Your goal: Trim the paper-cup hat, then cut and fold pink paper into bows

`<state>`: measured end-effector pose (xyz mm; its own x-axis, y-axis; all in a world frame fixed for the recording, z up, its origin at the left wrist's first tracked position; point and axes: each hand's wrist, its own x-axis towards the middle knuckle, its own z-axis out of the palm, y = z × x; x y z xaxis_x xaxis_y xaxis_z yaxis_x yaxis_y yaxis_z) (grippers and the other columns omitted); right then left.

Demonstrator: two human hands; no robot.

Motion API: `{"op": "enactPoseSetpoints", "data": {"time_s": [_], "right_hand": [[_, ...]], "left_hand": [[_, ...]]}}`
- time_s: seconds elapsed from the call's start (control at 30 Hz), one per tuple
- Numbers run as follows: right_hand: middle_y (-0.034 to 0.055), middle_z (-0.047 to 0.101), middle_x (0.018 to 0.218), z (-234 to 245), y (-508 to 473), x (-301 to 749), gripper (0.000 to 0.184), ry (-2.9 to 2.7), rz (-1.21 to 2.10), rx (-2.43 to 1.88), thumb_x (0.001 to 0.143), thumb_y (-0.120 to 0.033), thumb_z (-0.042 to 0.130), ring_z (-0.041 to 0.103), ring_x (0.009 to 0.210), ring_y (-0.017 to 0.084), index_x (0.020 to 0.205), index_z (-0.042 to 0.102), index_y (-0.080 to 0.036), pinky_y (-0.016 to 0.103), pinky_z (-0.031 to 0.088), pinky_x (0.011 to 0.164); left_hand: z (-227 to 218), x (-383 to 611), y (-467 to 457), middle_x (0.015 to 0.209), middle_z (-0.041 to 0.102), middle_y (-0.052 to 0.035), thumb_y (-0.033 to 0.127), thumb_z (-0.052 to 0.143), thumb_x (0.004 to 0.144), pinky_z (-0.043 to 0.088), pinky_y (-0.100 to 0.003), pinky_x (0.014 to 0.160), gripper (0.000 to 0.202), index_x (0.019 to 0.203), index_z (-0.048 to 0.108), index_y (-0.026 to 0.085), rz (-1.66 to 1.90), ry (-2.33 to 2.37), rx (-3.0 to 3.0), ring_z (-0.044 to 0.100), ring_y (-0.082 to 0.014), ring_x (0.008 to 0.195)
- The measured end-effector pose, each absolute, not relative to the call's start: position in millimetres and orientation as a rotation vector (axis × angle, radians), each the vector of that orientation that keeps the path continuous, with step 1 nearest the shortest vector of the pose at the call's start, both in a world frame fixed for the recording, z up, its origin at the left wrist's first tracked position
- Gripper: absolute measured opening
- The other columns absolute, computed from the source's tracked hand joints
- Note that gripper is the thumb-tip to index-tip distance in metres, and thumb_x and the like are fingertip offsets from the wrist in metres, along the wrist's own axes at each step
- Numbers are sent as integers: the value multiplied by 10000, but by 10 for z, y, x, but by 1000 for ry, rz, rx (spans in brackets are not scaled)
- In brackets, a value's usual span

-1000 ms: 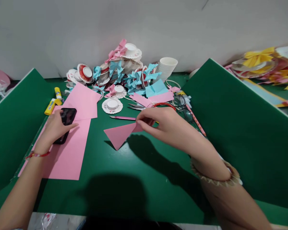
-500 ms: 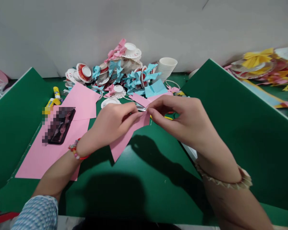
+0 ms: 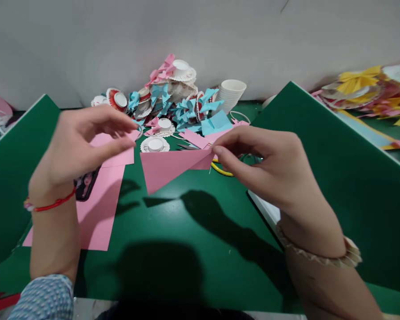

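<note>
Before a gray wall (image 3: 220,40), a green table (image 3: 226,271) stands between green partitions (image 3: 336,178), a heap of paper-plate crafts (image 3: 183,106) with pink and blue bows at its back. Pink sheets (image 3: 98,222) lie flat at left, partly covered by the forearm. The person's right hand (image 3: 266,162) pinches one corner of a folded pink paper (image 3: 165,169), thumb and forefinger clamped on it, holding it raised over the middle of the table. The left hand (image 3: 75,144), thumb and fingers apart, hovers near the paper's far edge. White stacked cups (image 3: 231,95) lean by the heap; a phone (image 3: 86,186) rests on the sheets, half hidden behind the left wrist. A small plate hat (image 3: 155,145) sits just beyond the folded paper, near scissor blades (image 3: 187,146).
</note>
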<state>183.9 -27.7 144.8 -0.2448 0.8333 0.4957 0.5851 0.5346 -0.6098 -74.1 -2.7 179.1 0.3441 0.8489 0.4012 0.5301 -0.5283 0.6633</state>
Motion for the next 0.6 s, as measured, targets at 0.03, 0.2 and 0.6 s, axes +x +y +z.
{"op": "enactPoseSetpoints", "data": {"time_s": [0.03,0.2,0.6], "right_hand": [[8,642,668,1440,-273,1827,128,-1958,370,-1127,793,-129,528,554,572,112,700,587,-194,245,436,496],[13,625,678,1424,-270,1793,135,-1889,313,-1167,791,-125,532,573,605,142,699,576,-213,286,454,541],[-2,646,677,1390,-270,1740,119,-1978,417,-1223,760,-166,545,588,650,146,663,586,-222,285,466,632]], "left_hand": [[1756,-690,-23,921,662,-36,254,720,688,489,-274,733,268,945,669,198,943,1174,2158,602,-146,819],[1534,-398,-12,693,615,6,306,671,715,440,-221,552,126,734,665,182,669,1171,2108,578,-126,647],[1479,-206,-122,527,453,33,301,557,810,315,-210,463,302,551,543,145,645,1125,2120,398,-80,519]]}}
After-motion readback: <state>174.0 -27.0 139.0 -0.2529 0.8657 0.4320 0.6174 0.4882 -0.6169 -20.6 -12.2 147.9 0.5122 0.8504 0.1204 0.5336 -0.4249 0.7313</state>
